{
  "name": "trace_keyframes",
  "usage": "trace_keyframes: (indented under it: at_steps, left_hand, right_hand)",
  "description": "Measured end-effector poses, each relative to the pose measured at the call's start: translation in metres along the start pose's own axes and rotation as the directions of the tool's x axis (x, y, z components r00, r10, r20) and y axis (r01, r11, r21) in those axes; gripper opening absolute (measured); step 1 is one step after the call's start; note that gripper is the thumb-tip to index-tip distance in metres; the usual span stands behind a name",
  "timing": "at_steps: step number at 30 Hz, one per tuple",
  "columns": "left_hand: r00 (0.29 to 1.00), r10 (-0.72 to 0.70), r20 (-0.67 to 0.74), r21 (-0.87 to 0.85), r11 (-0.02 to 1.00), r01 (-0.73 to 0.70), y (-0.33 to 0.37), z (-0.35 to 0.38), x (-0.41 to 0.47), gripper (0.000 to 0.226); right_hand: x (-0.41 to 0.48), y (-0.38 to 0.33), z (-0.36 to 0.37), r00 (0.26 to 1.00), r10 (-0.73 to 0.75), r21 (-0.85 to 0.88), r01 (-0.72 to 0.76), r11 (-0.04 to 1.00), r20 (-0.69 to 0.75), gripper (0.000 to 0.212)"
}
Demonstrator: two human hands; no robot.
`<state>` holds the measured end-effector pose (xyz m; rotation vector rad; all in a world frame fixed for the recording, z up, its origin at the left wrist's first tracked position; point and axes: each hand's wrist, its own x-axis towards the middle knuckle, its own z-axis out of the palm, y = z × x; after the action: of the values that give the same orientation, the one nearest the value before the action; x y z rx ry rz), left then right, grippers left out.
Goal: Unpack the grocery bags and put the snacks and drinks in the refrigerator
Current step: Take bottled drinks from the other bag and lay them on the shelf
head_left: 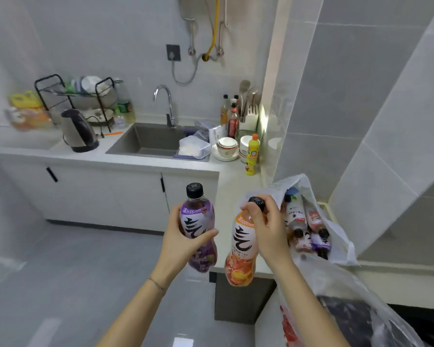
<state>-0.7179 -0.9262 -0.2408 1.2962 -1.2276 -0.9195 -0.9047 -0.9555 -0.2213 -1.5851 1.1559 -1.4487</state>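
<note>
My left hand (183,236) grips a purple drink bottle (199,216) with a black cap around its middle, holding it upright over the floor. My right hand (266,226) holds an orange drink bottle (241,256) by its neck, just under the black cap, in front of the counter edge. To the right, an open white plastic grocery bag (336,236) sits on the counter with several more bottles (303,229) lying inside. A second clear plastic bag (336,296) lies at the lower right, its contents unclear.
The white counter (231,181) runs from the bag back to a sink (148,141) with a tap. A yellow detergent bottle (252,156), stacked bowls (226,149), sauce bottles (232,118), a kettle (78,131) and a dish rack (85,96) stand on it. Grey floor (73,271) lies left.
</note>
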Motion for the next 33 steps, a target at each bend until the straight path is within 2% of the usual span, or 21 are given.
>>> trace_keyframes:
  at_steps: [2, 6, 13, 16, 19, 22, 26, 31, 33]
  left_hand:
    - [0.998, 0.023, -0.052, -0.005, 1.0, -0.024, 0.008, -0.026, -0.013, 0.07]
    - [0.99, 0.066, -0.129, 0.001, 0.998, -0.066, 0.022, -0.075, -0.047, 0.066]
    - [0.954, 0.089, -0.286, 0.042, 0.996, -0.08, 0.019, -0.175, -0.128, 0.067]
    - [0.939, 0.078, -0.336, 0.064, 0.996, -0.06, 0.017, -0.221, -0.174, 0.071]
    - [0.909, 0.079, -0.408, 0.094, 0.995, -0.045, 0.018, -0.267, -0.226, 0.071]
    - [0.862, 0.085, -0.499, 0.122, 0.992, -0.027, 0.024, -0.309, -0.279, 0.07]
    - [0.78, 0.092, -0.619, 0.15, 0.989, 0.002, 0.035, -0.363, -0.35, 0.073]
    - [0.636, 0.137, -0.76, 0.214, 0.976, 0.046, 0.046, -0.417, -0.423, 0.071]
    - [0.557, 0.148, -0.817, 0.222, 0.973, 0.066, 0.051, -0.434, -0.449, 0.066]
  right_hand:
    - [-0.008, -0.01, 0.027, 0.998, -0.005, 0.039, 0.003, 0.999, 0.067, 0.025]
    - [-0.028, -0.037, 0.078, 0.979, -0.034, 0.063, 0.021, 0.998, 0.201, 0.003]
    - [-0.088, -0.092, 0.167, 0.93, -0.139, 0.129, 0.101, 0.987, 0.34, 0.002]
    - [-0.124, -0.114, 0.203, 0.913, -0.159, 0.173, 0.1, 0.98, 0.375, 0.011]
    - [-0.164, -0.139, 0.24, 0.882, -0.195, 0.219, 0.108, 0.97, 0.43, 0.003]
    - [-0.206, -0.17, 0.277, 0.843, -0.251, 0.289, 0.12, 0.95, 0.475, 0.003]
    - [-0.261, -0.216, 0.33, 0.776, -0.308, 0.383, 0.094, 0.919, 0.55, 0.017]
    - [-0.323, -0.264, 0.39, 0.673, -0.386, 0.49, 0.04, 0.871, 0.631, 0.014]
    - [-0.347, -0.282, 0.414, 0.619, -0.418, 0.531, 0.002, 0.847, 0.665, 0.014]
